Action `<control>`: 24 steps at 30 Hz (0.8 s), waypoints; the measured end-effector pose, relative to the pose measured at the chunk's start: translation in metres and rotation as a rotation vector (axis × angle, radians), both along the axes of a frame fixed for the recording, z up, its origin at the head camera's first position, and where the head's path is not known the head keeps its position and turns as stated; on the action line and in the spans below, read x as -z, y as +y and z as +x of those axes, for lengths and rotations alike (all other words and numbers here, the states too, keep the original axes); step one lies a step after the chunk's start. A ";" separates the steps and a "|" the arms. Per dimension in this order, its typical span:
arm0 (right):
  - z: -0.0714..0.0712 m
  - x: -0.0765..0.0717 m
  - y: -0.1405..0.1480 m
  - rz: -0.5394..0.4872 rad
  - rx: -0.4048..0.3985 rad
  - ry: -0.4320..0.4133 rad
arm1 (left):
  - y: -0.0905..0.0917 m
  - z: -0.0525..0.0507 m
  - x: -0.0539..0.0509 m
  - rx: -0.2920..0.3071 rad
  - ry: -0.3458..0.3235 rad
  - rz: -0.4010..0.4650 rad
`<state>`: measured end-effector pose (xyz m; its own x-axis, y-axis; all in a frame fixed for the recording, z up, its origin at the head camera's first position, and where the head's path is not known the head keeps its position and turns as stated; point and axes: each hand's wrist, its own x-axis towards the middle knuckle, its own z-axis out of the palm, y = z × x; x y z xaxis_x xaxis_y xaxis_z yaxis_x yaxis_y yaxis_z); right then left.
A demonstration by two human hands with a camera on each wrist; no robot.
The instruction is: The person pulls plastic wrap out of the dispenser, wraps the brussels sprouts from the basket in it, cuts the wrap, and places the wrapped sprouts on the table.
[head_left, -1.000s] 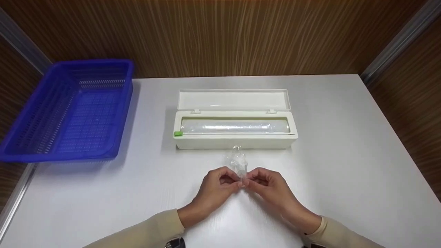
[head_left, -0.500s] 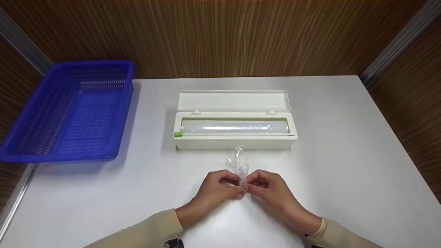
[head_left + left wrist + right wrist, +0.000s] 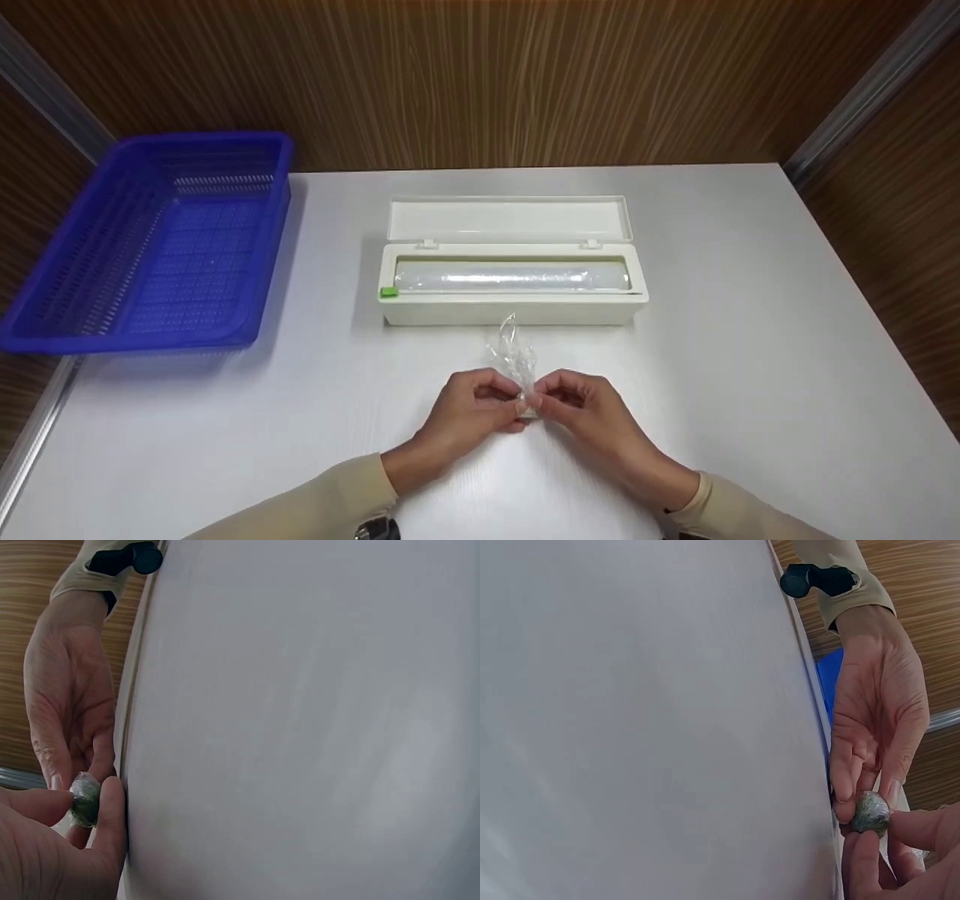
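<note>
Close to the table's front, my left hand [image 3: 466, 416] and right hand [image 3: 592, 412] meet, thumbs and fingertips pinching a small bundle of clear plastic wrap [image 3: 515, 356]. Its crumpled loose end stands up beyond the fingers toward the white box. Inside the wrap is a small, roundish green thing [image 3: 86, 802], which the left wrist view shows between the fingertips. From the right wrist side, the same wrapped lump [image 3: 871, 813] looks shiny and dark green; its exact kind is unclear. Both hands touch it, and fingers cover much of it.
Just beyond the hands lies a white cling film dispenser [image 3: 514, 311] with its lid [image 3: 508, 219] tipped back. A film roll [image 3: 512, 276] lies inside, and a green slider [image 3: 388, 292] sits at the left end. At far left stands a blue plastic basket [image 3: 259, 247].
The loose end of the wrap has shifted and looks more gathered, leaning slightly left. Fingertips have changed their place around the bundle; both hands stay at nearly the same spot.
</note>
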<state>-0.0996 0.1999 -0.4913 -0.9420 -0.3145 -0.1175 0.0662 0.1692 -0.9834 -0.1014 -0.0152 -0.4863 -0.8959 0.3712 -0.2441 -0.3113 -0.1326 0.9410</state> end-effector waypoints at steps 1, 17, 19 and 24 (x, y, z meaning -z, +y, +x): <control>0.000 0.000 0.000 -0.004 0.004 -0.002 | 0.000 0.000 0.000 0.002 0.011 -0.016; -0.004 0.002 0.000 -0.080 0.012 -0.049 | -0.001 -0.007 -0.002 0.009 0.270 -0.237; -0.004 0.002 0.000 -0.088 0.005 -0.058 | -0.001 -0.007 -0.003 0.002 0.241 -0.224; -0.006 0.000 -0.001 -0.094 0.006 -0.050 | -0.002 -0.006 -0.006 -0.013 0.190 -0.183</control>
<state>-0.1052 0.1984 -0.4913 -0.9374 -0.3211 -0.1345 0.1162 0.0754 -0.9904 -0.1074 -0.0173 -0.4808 -0.9365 0.3243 -0.1335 -0.1265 0.0428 0.9910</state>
